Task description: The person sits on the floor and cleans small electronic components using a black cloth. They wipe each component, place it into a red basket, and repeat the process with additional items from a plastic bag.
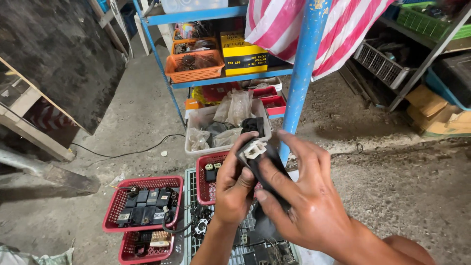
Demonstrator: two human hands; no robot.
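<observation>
My left hand (pixel 234 189) and my right hand (pixel 304 196) both grip a small black electrical module with a white plug connector (pixel 254 148) at its top end. The left fingers wrap its left side, and the right thumb and fingers press on its black body. I hold it above a grey wire tray (pixel 191 181) of black parts. A red basket (pixel 202 180) with small parts sits just behind my left hand.
Two more red baskets (pixel 114 211) of black modules lie on the concrete floor at lower left. A white bin (pixel 194 120) of bagged parts stands ahead, beside a blue pole (pixel 301 73) and blue shelves with an orange basket (pixel 196 73) and a yellow box (pixel 243 51).
</observation>
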